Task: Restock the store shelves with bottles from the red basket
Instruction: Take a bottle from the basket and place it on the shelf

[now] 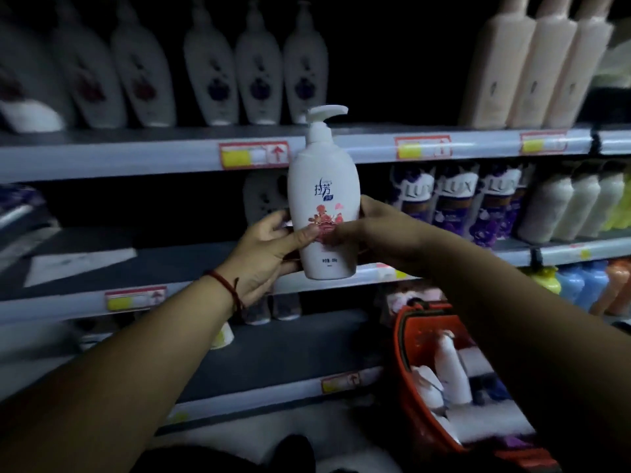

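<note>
A white pump bottle (322,199) with a red flower label stands upright in the air in front of the shelves. My left hand (264,249) grips its lower left side, and my right hand (372,230) grips its lower right side, thumbs across the label. The red basket (406,339) sits low at the right with several white bottles (450,367) lying in it. The top shelf (170,155) carries a row of similar white pump bottles (257,66), with a dark gap to their right.
Beige bottles (532,70) stand at the top right. Purple Lux refill pouches (454,199) and white bottles (560,206) fill the middle shelf's right side. The middle shelf (85,257) at the left is mostly bare. Coloured bottles (580,285) line a lower shelf.
</note>
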Demonstrator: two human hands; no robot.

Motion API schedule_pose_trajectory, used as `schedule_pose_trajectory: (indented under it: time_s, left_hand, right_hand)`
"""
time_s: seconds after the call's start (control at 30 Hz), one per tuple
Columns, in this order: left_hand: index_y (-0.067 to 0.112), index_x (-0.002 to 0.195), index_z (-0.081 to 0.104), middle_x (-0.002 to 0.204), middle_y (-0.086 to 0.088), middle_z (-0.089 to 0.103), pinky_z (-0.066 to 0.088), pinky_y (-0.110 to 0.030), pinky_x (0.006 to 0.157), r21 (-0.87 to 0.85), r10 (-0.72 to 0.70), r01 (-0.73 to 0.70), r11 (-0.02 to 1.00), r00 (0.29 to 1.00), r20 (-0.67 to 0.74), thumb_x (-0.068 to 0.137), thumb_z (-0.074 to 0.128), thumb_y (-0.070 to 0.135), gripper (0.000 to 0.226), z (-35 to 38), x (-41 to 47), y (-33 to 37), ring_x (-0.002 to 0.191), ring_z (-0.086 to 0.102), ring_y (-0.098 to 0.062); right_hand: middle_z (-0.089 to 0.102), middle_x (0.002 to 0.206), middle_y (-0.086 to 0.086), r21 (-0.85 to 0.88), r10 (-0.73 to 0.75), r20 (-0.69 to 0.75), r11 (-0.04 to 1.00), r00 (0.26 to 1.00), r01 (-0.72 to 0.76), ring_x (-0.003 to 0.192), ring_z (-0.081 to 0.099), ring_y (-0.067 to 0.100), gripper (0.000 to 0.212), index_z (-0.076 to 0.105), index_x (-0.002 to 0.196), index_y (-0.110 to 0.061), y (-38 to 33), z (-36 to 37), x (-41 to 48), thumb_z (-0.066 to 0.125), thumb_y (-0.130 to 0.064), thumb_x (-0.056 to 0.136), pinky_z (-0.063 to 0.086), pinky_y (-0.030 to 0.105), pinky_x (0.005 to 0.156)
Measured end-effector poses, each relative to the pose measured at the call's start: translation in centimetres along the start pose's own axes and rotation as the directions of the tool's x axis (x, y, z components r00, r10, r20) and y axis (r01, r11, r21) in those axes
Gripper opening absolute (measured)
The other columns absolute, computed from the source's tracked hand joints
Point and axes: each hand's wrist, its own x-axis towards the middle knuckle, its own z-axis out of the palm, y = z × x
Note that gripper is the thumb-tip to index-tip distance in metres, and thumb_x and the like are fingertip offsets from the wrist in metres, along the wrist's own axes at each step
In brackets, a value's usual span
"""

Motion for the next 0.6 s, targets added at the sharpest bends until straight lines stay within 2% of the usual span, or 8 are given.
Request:
schedule_pose_trajectory:
  time_s: [0.07, 0.17, 0.23, 0.27, 0.33, 0.4, 0.53, 0.6]
  left_hand:
    - [0.011, 0.125, 0.059, 0.116, -0.008, 0.072, 0.057, -0.041, 0.087, 0.017, 0.040, -0.039, 0.999, 0.997, -0.064, 0.075, 0.071, 0.019, 0.052, -1.9, -1.2, 2.5, 0.106, 0.068, -0.023]
    - [0.012, 0.127, 0.058, 0.117, -0.008, 0.072, 0.056, -0.042, 0.091, 0.078, 0.096, -0.086, 0.993, 0.986, -0.135, 0.080, 0.069, 0.019, 0.049, -4.8, -2.5, 6.7, 0.109, 0.067, -0.022]
    - [0.016, 0.126, 0.060, 0.119, -0.006, 0.071, 0.054, -0.044, 0.094, 0.108, 0.118, -0.102, 0.989, 0.980, -0.158, 0.080, 0.069, 0.020, 0.047, -6.9, -3.1, 9.4, 0.113, 0.066, -0.022]
    - [0.018, 0.126, 0.061, 0.120, -0.005, 0.070, 0.053, -0.044, 0.095, 0.115, 0.123, -0.105, 0.988, 0.979, -0.161, 0.081, 0.069, 0.019, 0.045, -8.1, -3.2, 10.8, 0.115, 0.065, -0.021]
    - [0.018, 0.125, 0.061, 0.120, -0.005, 0.070, 0.055, -0.041, 0.093, 0.137, 0.135, -0.111, 0.984, 0.975, -0.177, 0.086, 0.067, 0.013, 0.040, -10.5, -3.0, 13.4, 0.114, 0.065, -0.021]
    - [0.017, 0.125, 0.062, 0.118, -0.006, 0.071, 0.057, -0.038, 0.089, 0.210, 0.160, -0.118, 0.971, 0.967, -0.197, 0.087, 0.068, 0.008, 0.040, -13.3, -2.4, 15.9, 0.111, 0.067, -0.022]
    - [0.014, 0.121, 0.065, 0.115, -0.006, 0.072, 0.057, -0.042, 0.089, 0.356, 0.212, -0.114, 0.927, 0.945, -0.249, 0.080, 0.076, 0.007, 0.042, -19.4, 0.2, 19.9, 0.106, 0.069, -0.026]
    - [0.014, 0.116, 0.067, 0.113, -0.006, 0.073, 0.058, -0.040, 0.087, 0.371, 0.226, -0.110, 0.922, 0.931, -0.285, 0.080, 0.076, 0.006, 0.039, -22.5, 2.1, 21.2, 0.104, 0.070, -0.024]
  right_hand:
    - [0.072, 0.111, 0.015, -0.016, -0.054, 0.085, 0.998, 0.995, 0.056, 0.103, 0.069, 0.030, 0.036, 0.062, 0.115, -0.006, -2.3, 1.6, 1.2, 0.073, -0.001, 0.081, 0.057, 0.043, 0.083]
    - [0.073, 0.109, 0.014, 0.027, -0.122, 0.081, 0.992, 0.989, 0.121, 0.100, 0.071, 0.030, 0.039, 0.064, 0.116, -0.004, -5.5, 4.7, 3.2, 0.076, -0.002, 0.079, 0.060, 0.041, 0.080]
    - [0.074, 0.105, 0.016, 0.020, -0.166, 0.067, 0.986, 0.984, 0.165, 0.097, 0.070, 0.037, 0.039, 0.067, 0.111, -0.006, -7.7, 6.9, 4.9, 0.081, -0.007, 0.074, 0.059, 0.053, 0.079]
    - [0.074, 0.103, 0.016, 0.001, -0.189, 0.064, 0.982, 0.980, 0.189, 0.093, 0.070, 0.037, 0.040, 0.068, 0.109, -0.007, -8.9, 8.0, 5.9, 0.083, -0.011, 0.072, 0.058, 0.054, 0.074]
    - [0.075, 0.102, 0.012, -0.007, -0.240, 0.060, 0.970, 0.969, 0.241, 0.087, 0.072, 0.027, 0.037, 0.068, 0.109, -0.007, -10.9, 9.7, 8.0, 0.082, -0.007, 0.074, 0.057, 0.036, 0.069]
    - [0.076, 0.102, 0.007, 0.004, -0.295, 0.067, 0.955, 0.953, 0.296, 0.092, 0.073, 0.020, 0.037, 0.067, 0.111, -0.005, -12.9, 11.5, 10.2, 0.079, 0.000, 0.076, 0.059, 0.028, 0.074]
    - [0.073, 0.103, 0.004, -0.055, -0.366, 0.041, 0.928, 0.930, 0.368, 0.090, 0.072, 0.012, 0.044, 0.061, 0.115, -0.006, -16.4, 15.0, 16.0, 0.080, -0.001, 0.075, 0.061, 0.026, 0.076]
    - [0.073, 0.106, 0.005, -0.056, -0.377, 0.025, 0.924, 0.926, 0.378, 0.095, 0.071, 0.017, 0.049, 0.060, 0.117, -0.008, -17.5, 16.7, 19.7, 0.082, -0.002, 0.074, 0.061, 0.033, 0.080]
